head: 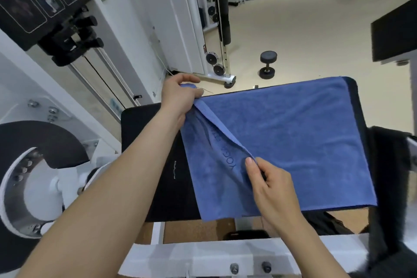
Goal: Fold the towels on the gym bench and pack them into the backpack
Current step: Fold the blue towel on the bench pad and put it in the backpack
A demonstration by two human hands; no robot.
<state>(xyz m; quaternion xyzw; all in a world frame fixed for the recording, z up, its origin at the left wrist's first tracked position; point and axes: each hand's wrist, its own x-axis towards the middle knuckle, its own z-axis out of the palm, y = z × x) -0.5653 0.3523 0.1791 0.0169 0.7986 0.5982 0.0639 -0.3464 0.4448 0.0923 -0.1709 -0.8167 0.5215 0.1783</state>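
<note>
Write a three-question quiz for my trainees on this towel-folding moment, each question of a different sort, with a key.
1. True or false: the blue towel lies on the black bench.
2. Which edge of the towel do both hands hold? A. the left edge, B. the far right edge, C. none.
3. Fill in: on the floor beyond the bench stands a black ____.

Key
1. True.
2. A: the left hand pinches the far corner and the right hand the near part of that edge, lifted over the towel.
3. dumbbell.
</note>
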